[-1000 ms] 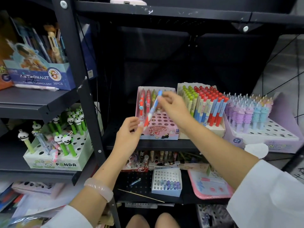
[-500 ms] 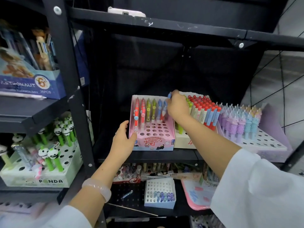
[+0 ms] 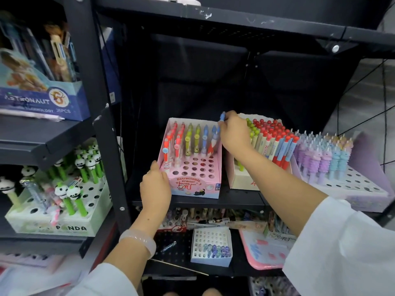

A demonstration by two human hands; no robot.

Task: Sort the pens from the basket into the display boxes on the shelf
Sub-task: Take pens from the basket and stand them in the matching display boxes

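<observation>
- Where the black shelf carries its middle tier, three display boxes stand in a row; entries run left to right.
- Pink box: perforated top, front panel printed "Retractable eraser". Far rows filled with red, green and blue pens; near rows of holes open.
- Left hand: rests against the pink box's near left corner, thumb up along the left wall, fingers curled round the corner. Pale bangle on the wrist, white sleeve below.
- Right hand: at the pink box's far right corner, fingers pinching a blue pen. Only the pen's blue top shows above the fingers; its lower part stands among the blue pens of the far right column. Whether its tip sits in a hole cannot be told.
- Cream box: just right of the pink box, packed with green-topped and red-topped pens; the right forearm crosses over its near left part.
- Lilac box: farthest right, far rows holding purple and pale blue ridged pens, near holes open.
- Panda box: on the left rack, lower tier, white with "PANDA" on the front, green pens with panda heads.
- Astronaut box: left rack, upper tier, blue, marked "36PCS".
- Small white box: tier below the pink box, a few bluish pieces in its near row.
- Pink tray: right of the small white box, same tier.
</observation>
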